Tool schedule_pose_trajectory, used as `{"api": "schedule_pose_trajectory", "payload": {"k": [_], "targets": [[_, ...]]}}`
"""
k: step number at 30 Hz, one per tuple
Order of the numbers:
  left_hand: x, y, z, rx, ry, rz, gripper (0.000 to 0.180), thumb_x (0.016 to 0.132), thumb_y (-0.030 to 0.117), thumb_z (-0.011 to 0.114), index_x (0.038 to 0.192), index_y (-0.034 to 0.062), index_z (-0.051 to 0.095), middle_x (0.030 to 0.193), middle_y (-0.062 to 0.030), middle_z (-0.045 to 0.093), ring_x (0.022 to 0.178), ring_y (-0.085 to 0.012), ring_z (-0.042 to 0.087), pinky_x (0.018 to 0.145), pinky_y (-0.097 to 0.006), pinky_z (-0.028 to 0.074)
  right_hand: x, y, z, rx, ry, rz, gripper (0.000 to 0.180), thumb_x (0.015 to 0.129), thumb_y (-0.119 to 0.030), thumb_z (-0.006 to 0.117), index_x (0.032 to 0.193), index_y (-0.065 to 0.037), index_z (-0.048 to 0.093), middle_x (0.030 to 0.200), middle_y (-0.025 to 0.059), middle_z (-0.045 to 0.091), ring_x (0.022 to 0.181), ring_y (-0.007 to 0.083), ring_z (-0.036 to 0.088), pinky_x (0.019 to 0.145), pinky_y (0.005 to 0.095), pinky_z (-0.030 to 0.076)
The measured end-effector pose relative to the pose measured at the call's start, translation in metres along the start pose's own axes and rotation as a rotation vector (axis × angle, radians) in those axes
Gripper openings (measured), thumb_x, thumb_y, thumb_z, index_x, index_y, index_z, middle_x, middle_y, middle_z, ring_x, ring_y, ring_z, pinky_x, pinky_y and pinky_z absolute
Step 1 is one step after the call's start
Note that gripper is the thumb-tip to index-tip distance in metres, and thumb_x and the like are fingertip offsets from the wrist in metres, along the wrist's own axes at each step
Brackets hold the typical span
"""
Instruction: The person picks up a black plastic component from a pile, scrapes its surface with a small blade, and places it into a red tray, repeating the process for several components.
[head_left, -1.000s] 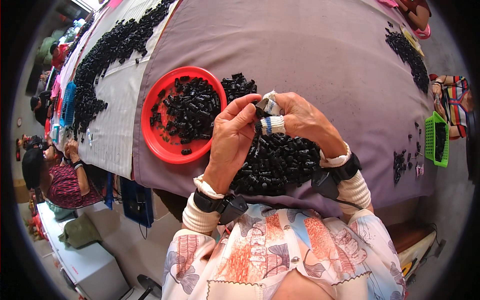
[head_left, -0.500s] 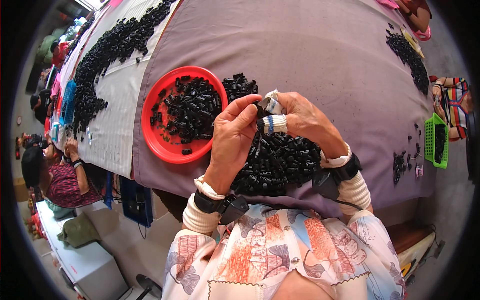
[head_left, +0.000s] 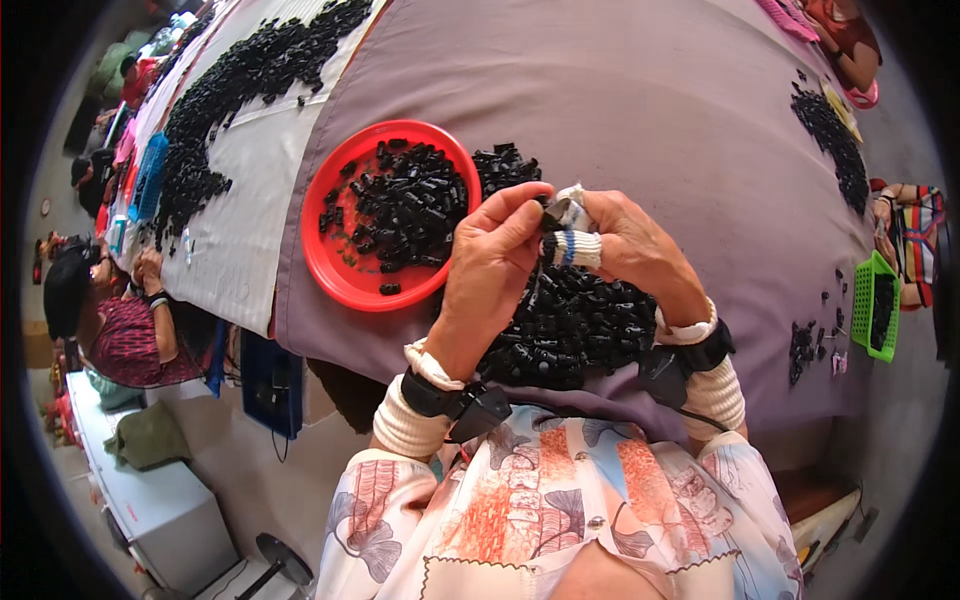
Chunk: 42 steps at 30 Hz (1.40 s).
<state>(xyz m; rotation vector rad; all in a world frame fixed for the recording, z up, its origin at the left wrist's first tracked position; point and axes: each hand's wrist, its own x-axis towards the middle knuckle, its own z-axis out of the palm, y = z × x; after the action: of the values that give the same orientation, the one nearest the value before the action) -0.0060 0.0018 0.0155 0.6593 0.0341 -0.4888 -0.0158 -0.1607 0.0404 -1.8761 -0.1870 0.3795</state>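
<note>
My left hand (head_left: 490, 265) pinches a small black plastic piece (head_left: 547, 204) between thumb and fingertips, above the near part of the table. Against it presses my right hand (head_left: 640, 245), its thumb and a finger wrapped in white knitted finger covers (head_left: 577, 248) with blue stripes. A small greyish, blade-like edge (head_left: 556, 212) shows at the right fingertips; the rest of it is hidden. Below both hands spreads a heap of black plastic pieces (head_left: 570, 335). Left of my left hand stands a round red basin (head_left: 322, 268) holding many similar pieces.
Another small black heap (head_left: 506, 166) lies behind the basin. A purple-grey cloth (head_left: 640, 90) covers the table. On the left table lies a long black heap (head_left: 235, 95), with a person (head_left: 125, 330) beside it. A green basket (head_left: 876, 305) stands at the right edge near another person.
The view has shifted slightly, so the table and basin appear further right. Both hands keep nearly the same pose, fingertips together at the black piece.
</note>
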Motion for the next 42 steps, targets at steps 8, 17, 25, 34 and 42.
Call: {"api": "schedule_pose_trajectory", "payload": {"k": [8, 17, 25, 34, 42], "targets": [[-0.012, 0.044, -0.045, 0.243, 0.174, 0.197, 0.02, 0.086, 0.005, 0.056, 0.105, -0.0016, 0.058, 0.078, -0.0045, 0.06, 0.064, -0.0121, 0.058, 0.063, -0.025, 0.051, -0.015, 0.002, -0.001, 0.076, 0.08, 0.114, 0.027, 0.08, -0.03, 0.061, 0.071, -0.006, 0.052, 0.049, -0.0031, 0.044, 0.038, 0.0045, 0.039, 0.037, 0.0201, 0.029], [-0.021, 0.077, -0.076, 0.794, 0.41, 0.396, 0.022, 0.084, 0.011, 0.061, 0.105, 0.0052, 0.061, 0.078, 0.0016, 0.059, 0.064, -0.0054, 0.054, 0.059, -0.018, 0.045, -0.027, 0.011, -0.02, 0.176, 0.194, 0.011, 0.031, 0.081, -0.037, 0.061, 0.074, -0.008, 0.049, 0.05, -0.0041, 0.041, 0.04, 0.0036, 0.038, 0.037, 0.0194, 0.027], [0.015, -0.008, -0.035, 1.346, -0.148, 0.232, 0.017, 0.079, 0.014, 0.061, 0.089, 0.0007, 0.066, 0.08, -0.0096, 0.063, 0.07, -0.0178, 0.06, 0.065, -0.03, 0.047, -0.054, 0.018, -0.019, 0.195, 0.245, 0.044, 0.029, 0.082, -0.034, 0.06, 0.075, -0.008, 0.049, 0.054, -0.0032, 0.043, 0.041, 0.004, 0.039, 0.037, 0.0191, 0.028], [0.05, -0.045, -0.029, 2.075, -0.502, 0.285, 0.015, 0.072, 0.011, 0.059, 0.084, 0.0066, 0.066, 0.087, -0.014, 0.06, 0.087, -0.031, 0.058, 0.077, -0.039, 0.047, -0.071, 0.022, -0.018, 0.218, 0.274, 0.118, 0.022, 0.081, -0.026, 0.06, 0.074, -0.008, 0.049, 0.053, -0.0026, 0.045, 0.041, 0.0046, 0.041, 0.037, 0.0202, 0.031], [0.048, -0.044, -0.027, 2.1, -0.607, 0.292, 0.017, 0.07, 0.012, 0.06, 0.084, 0.005, 0.065, 0.087, -0.0134, 0.06, 0.086, -0.0311, 0.058, 0.076, -0.04, 0.047, -0.074, 0.029, -0.019, 0.278, 0.31, 0.138, 0.006, 0.079, -0.009, 0.05, 0.075, -0.005, 0.051, 0.052, -0.002, 0.044, 0.041, 0.0055, 0.042, 0.037, 0.0218, 0.031]]}}
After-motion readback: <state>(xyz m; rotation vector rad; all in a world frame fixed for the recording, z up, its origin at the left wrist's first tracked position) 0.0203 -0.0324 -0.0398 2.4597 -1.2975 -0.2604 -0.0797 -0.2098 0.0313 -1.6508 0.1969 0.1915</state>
